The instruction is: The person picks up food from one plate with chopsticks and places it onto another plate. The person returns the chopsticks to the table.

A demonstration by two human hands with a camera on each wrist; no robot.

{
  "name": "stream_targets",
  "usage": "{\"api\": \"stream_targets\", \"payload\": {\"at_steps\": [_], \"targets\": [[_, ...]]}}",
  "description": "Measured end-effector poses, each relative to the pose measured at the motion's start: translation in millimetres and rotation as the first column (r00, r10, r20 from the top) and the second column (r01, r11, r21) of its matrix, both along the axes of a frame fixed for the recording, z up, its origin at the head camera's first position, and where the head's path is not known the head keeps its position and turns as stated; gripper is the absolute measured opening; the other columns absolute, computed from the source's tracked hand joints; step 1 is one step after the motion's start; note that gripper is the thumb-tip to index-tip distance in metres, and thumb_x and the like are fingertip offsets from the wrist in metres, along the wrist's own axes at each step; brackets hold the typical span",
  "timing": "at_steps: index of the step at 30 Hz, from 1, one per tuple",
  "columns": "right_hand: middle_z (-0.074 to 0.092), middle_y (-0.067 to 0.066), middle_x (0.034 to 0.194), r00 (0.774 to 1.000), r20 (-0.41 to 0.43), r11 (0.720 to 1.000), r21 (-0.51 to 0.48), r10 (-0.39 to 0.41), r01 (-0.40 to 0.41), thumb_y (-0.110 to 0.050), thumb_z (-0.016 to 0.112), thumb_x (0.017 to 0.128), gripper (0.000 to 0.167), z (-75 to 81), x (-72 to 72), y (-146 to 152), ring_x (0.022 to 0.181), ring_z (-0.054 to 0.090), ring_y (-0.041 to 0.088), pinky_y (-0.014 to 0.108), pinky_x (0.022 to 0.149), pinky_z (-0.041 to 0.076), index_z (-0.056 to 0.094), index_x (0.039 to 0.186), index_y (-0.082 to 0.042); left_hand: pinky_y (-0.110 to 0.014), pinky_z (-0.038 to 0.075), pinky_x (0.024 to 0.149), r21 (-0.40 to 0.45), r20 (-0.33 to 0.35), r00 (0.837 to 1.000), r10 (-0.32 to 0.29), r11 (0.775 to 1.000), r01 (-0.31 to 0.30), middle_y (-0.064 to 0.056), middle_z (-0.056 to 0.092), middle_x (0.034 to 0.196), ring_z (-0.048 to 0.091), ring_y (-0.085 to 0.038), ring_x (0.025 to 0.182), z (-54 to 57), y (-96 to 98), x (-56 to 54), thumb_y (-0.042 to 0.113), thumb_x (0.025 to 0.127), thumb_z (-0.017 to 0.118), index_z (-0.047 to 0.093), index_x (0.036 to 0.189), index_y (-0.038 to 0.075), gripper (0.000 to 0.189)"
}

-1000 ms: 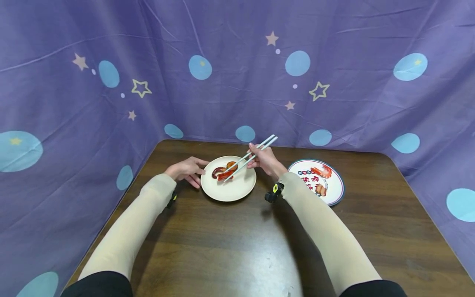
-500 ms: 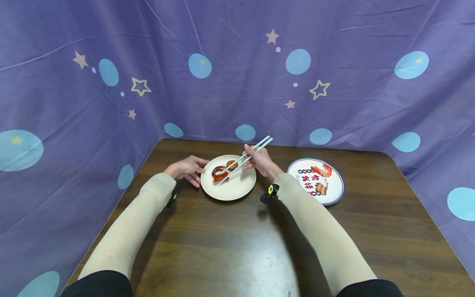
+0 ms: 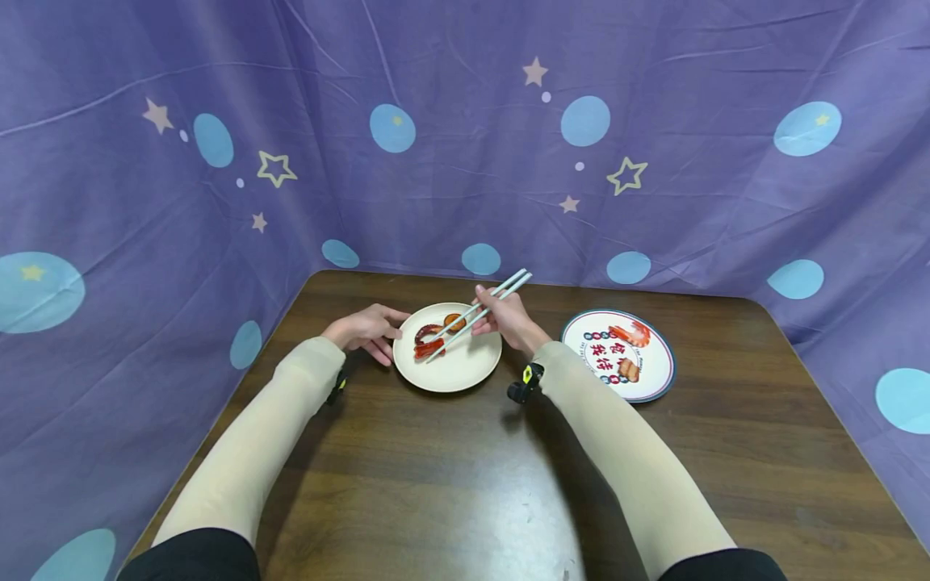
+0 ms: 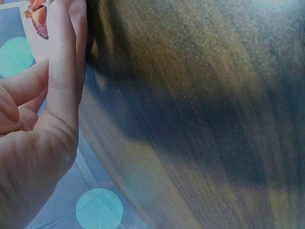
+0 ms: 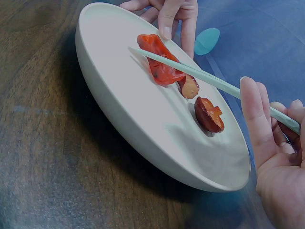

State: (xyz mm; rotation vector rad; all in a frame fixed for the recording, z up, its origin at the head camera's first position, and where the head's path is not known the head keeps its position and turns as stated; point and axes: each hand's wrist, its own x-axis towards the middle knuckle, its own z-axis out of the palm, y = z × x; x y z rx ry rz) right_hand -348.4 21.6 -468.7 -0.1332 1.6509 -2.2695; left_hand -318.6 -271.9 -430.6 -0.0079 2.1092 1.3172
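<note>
The left hand (image 3: 370, 329) holds the left rim of a cream plate (image 3: 454, 375), its thumb over the edge. Two pale green chopsticks (image 3: 512, 284) are gripped in the right hand (image 3: 508, 316), above the plate's right side. Their tips reach a glossy red food piece (image 3: 429, 349) on the plate; in the right wrist view a chopstick (image 5: 205, 76) crosses over that red piece (image 5: 159, 62). Whether the tips pinch it is unclear. Behind it lies a dark curled tentacle piece (image 3: 427, 331). A round brown-orange slice (image 3: 455, 322) sits nearer the hand.
To the right stands a white oval plate (image 3: 581, 327) with a blue rim, bearing red lettering, a shrimp (image 3: 639, 334) and a browned chunk (image 3: 628, 369). A purple curtain (image 3: 465, 194) hangs behind the wooden table (image 3: 436, 468).
The right hand and chopsticks have moved slightly left, and the red piece has shifted left and a little nearer the front of the plate. The left hand has stayed at the rim.
</note>
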Motion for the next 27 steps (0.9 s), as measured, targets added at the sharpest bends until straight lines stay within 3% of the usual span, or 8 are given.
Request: {"api": "stream_targets", "payload": {"at_steps": [20, 27], "targets": [[0.059, 0.015, 0.081, 0.999, 0.006, 0.999, -0.008, 0.038, -0.038, -0.026, 0.056, 0.112, 0.043, 0.8, 2.5, 0.2, 0.050, 0.067, 0.017, 0.034, 0.053, 0.067, 0.058, 0.116, 0.016, -0.043, 0.070, 0.068, 0.002, 0.002, 1.000, 0.009, 1.000, -0.009, -0.039, 0.050, 0.144, 0.074, -0.027, 0.066, 0.2, -0.6, 0.8, -0.003, 0.109, 0.047, 0.024, 0.167, 0.003, 0.063], [0.058, 0.015, 0.082, 0.999, 0.006, 0.999, -0.012, 0.043, -0.043, -0.028, 0.054, 0.112, 0.053, 0.7, 3.0, 1.8, 0.051, 0.067, 0.016, 0.034, 0.054, 0.067, 0.050, 0.129, 0.022, -0.043, 0.070, 0.067, 0.008, -0.003, 1.000, 0.009, 1.000, -0.009, -0.039, 0.053, 0.140, 0.074, -0.028, 0.068, 0.2, -0.7, 2.1, -0.003, 0.109, 0.047, 0.025, 0.167, 0.003, 0.062]]}}
